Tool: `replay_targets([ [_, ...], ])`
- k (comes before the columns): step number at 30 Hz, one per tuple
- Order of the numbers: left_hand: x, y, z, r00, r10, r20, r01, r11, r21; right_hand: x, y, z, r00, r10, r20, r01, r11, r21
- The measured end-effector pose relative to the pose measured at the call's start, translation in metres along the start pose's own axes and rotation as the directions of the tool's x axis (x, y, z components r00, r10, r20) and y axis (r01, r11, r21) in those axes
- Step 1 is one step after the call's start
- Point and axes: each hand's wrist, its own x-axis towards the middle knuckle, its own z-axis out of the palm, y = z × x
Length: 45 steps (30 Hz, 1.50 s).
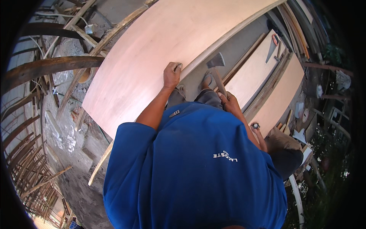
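Note:
My left hand (172, 75) is closed at the edge of a large, pale plywood sheet (152, 42). Its fingers are pinched together, and I cannot make out what, if anything, is between them. In my right hand (230, 103) is a hatchet (219, 78), gripped by its wooden handle. The hatchet's metal head points up and away from me, just right of the sheet's edge and above the floor.
Plywood boards (248, 76) and timber lie at right, with a red-handled handsaw (272, 48) on one. Another person's hand (260, 137) is at the lower right beside a small round object (255, 125). Curved wooden ribs (53, 66) and loose sticks crowd the left.

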Motion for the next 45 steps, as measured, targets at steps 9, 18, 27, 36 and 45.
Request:
replay_targets([
  [9,-0.023,-0.011,-0.026,0.992,0.003,-0.126,0.003,0.999,0.043,-0.026,-0.047,0.030,0.994,-0.101,0.038,0.106,0.980,-0.170],
  [18,-0.046,-0.016,-0.036,0.985,0.088,-0.147,-0.074,0.993,0.096,-0.011,-0.071,0.045,0.940,-0.330,0.090,0.342,0.916,-0.209],
  [27,-0.049,-0.020,-0.029,0.973,0.123,-0.193,-0.107,0.990,0.088,-0.015,-0.105,0.056,0.911,-0.359,0.202,0.411,0.769,-0.490],
  [36,-0.053,-0.019,-0.030,0.979,0.111,-0.173,-0.091,0.988,0.124,-0.007,-0.091,0.057,0.911,-0.361,0.200,0.407,0.710,-0.574],
  [45,-0.137,-0.034,-0.067,0.665,-0.742,0.078,0.467,0.332,-0.819,0.036,-0.046,0.075,0.890,-0.413,0.193,0.444,0.692,-0.570],
])
